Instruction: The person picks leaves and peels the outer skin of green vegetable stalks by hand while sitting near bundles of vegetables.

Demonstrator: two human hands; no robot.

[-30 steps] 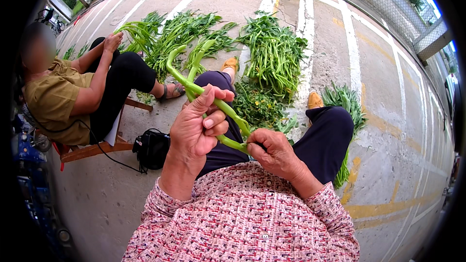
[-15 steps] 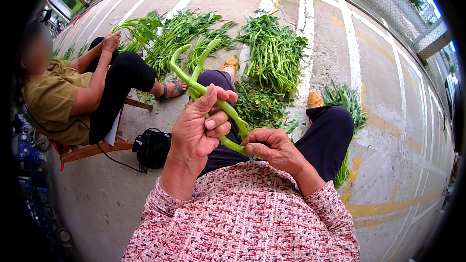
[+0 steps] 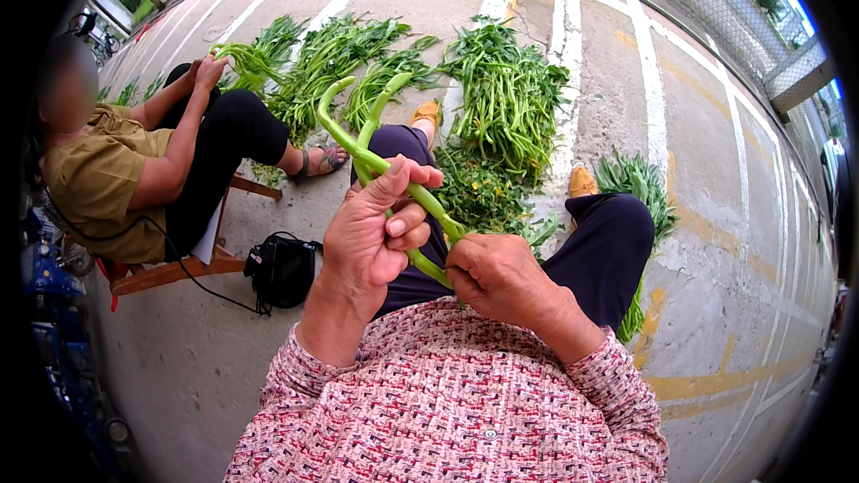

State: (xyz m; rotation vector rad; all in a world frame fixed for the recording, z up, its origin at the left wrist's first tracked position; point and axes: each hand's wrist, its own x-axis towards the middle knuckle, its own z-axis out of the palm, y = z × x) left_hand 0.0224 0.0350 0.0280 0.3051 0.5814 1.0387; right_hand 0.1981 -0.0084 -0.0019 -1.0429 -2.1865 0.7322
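Observation:
My left hand [image 3: 371, 233] grips a bundle of thick green stems [image 3: 358, 139] that rise up and away from me. My right hand [image 3: 497, 277] pinches the lower end of one stem, just right of the left hand, above my lap. Both sleeves are pink patterned fabric. My legs in dark trousers stretch forward over the pavement.
Piles of leafy green stalks [image 3: 506, 89] lie on the concrete ahead, with more [image 3: 640, 183] by my right knee. A person in an olive shirt [image 3: 98, 174] sits on a low wooden seat at left, holding greens. A black bag [image 3: 282, 268] rests on the ground.
The stems have tilted slightly and my right hand has shifted along the stem's lower end. The person at left keeps handling greens.

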